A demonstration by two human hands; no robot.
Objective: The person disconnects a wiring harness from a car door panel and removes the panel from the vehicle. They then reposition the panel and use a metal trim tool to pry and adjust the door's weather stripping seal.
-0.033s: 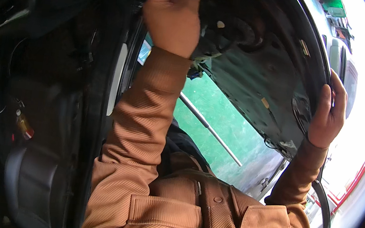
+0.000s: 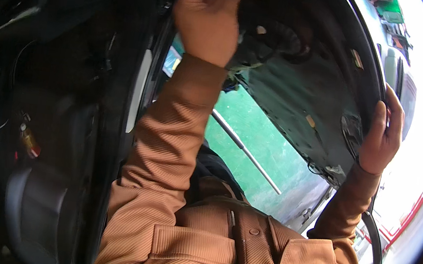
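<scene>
A car door with its bare dark inner side showing stands open in front of me. My left hand is raised at the top edge of the view, beside the door's inner side. Its fingers are curled in, the tips partly cut off, and anything in them is hidden. My right hand is wrapped round the door's outer edge, thumb on the inner side and fingers on the far side. Below that hand, a loose black rubber strip hangs in a curve.
To the left lies a dark car interior with a seat and a yellow-and-red object. A grey rod crosses above the green floor. Beyond the door's edge stands another vehicle.
The whole view has shifted slightly to the right. Both hands keep their places by the door, with no visible change in their hold.
</scene>
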